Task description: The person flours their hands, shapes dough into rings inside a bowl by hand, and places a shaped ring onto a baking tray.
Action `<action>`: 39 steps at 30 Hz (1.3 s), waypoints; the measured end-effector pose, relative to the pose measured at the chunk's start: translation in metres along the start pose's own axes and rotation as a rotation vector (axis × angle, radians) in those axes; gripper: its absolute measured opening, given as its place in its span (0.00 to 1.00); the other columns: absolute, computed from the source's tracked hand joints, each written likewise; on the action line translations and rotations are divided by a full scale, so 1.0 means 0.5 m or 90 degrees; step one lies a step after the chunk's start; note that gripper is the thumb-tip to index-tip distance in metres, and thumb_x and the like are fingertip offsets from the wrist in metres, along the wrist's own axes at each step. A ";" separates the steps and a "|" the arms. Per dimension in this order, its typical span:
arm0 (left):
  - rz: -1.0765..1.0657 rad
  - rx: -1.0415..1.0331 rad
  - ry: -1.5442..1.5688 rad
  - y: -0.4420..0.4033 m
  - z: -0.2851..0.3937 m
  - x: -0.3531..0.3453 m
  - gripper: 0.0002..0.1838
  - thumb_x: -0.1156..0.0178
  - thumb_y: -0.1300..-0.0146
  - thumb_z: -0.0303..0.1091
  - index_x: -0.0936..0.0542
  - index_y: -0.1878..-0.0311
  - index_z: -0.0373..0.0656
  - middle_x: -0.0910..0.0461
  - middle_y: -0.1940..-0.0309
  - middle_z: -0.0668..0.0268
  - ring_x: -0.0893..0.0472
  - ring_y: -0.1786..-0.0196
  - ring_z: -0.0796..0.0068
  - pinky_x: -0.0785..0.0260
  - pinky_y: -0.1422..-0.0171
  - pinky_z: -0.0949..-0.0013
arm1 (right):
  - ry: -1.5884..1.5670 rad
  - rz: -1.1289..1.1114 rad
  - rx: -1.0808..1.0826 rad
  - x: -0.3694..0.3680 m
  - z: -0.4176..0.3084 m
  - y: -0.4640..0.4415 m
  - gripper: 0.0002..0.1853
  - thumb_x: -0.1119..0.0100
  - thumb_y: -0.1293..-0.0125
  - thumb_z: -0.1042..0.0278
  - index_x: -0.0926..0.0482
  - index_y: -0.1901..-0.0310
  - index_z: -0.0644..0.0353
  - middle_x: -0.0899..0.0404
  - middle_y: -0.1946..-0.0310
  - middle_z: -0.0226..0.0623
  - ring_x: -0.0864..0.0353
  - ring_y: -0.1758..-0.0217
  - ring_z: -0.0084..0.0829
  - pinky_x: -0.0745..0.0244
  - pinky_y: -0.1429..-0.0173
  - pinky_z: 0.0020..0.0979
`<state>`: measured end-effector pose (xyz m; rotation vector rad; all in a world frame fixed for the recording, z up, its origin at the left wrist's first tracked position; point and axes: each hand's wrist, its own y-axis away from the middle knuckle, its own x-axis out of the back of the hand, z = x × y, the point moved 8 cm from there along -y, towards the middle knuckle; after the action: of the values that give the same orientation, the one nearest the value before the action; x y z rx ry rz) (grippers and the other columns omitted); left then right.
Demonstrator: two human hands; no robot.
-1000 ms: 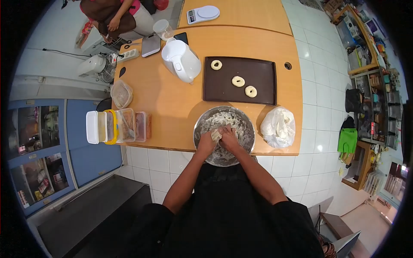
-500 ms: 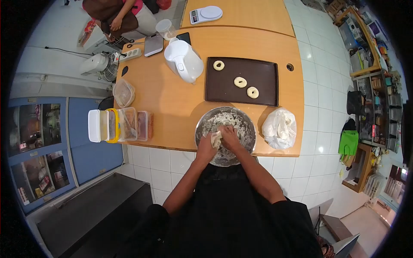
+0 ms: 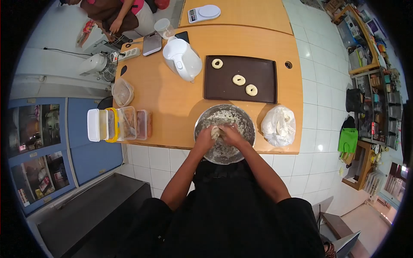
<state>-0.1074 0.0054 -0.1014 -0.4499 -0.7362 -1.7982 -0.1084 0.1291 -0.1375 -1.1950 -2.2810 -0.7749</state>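
A metal mixing bowl [image 3: 248, 116] at the table's front edge holds shaggy, floury dough [image 3: 226, 115], with bits stuck to its walls. My left hand [image 3: 205, 138] is inside the bowl, closed around a pale lump of dough [image 3: 215, 133]. Against the other side of that lump, my right hand [image 3: 231, 135] has its fingers curled in; they press on the dough too. Parts of the fingers are hidden by the backs of the hands. Behind the bowl lies a dark baking tray [image 3: 223, 88] bearing three dough rings [image 3: 239, 80].
Right of the bowl sits a white plastic bag [image 3: 278, 126]. A white pitcher [image 3: 183, 60] stands behind, left of the tray. Plastic containers [image 3: 127, 124] line the left edge. A kitchen scale [image 3: 204, 14] is at the back, and another person [image 3: 116, 21] stands at the far left.
My hands have drawn closer together around the dough lump, which is now more covered by the fingers. The whole view has shifted slightly.
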 end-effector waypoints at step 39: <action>-0.024 0.107 0.673 0.049 0.048 0.078 0.16 0.54 0.28 0.30 0.25 0.43 0.35 0.21 0.49 0.60 0.22 0.46 0.71 0.33 0.38 0.67 | -0.514 0.081 -0.046 0.001 0.011 -0.004 0.27 0.49 0.30 0.51 0.34 0.33 0.53 0.31 0.35 0.39 0.38 0.29 0.39 0.50 0.26 0.43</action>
<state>-0.0988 -0.0113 -0.0530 0.6145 -0.1319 -1.6790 -0.1110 0.1319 -0.1419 -1.9251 -2.7503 -0.3493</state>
